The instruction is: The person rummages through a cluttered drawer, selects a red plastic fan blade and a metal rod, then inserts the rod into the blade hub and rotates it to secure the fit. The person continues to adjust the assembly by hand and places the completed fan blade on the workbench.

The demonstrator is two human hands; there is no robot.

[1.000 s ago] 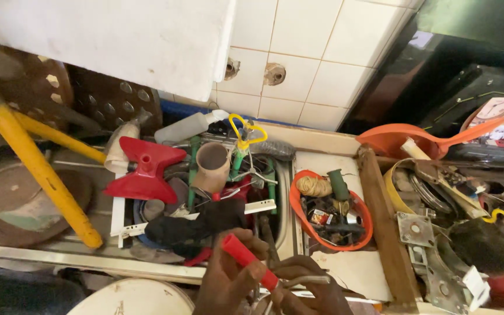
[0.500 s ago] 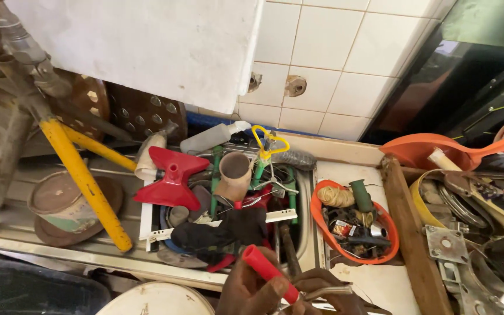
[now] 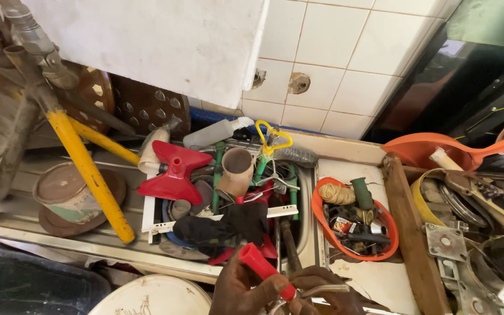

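The view has swung left since a second ago, sliding the orange bowl (image 3: 354,224) rightward, while both hands (image 3: 281,289) keep the red-handled tool (image 3: 263,268), its handle now tilted further up-left.

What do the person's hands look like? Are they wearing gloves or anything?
No gloves. Both the left hand and the right hand are bare, with no rings to be seen. Only the fingers and part of each hand show at the bottom edge of the picture, so no wrists, sleeves or watch can be seen.
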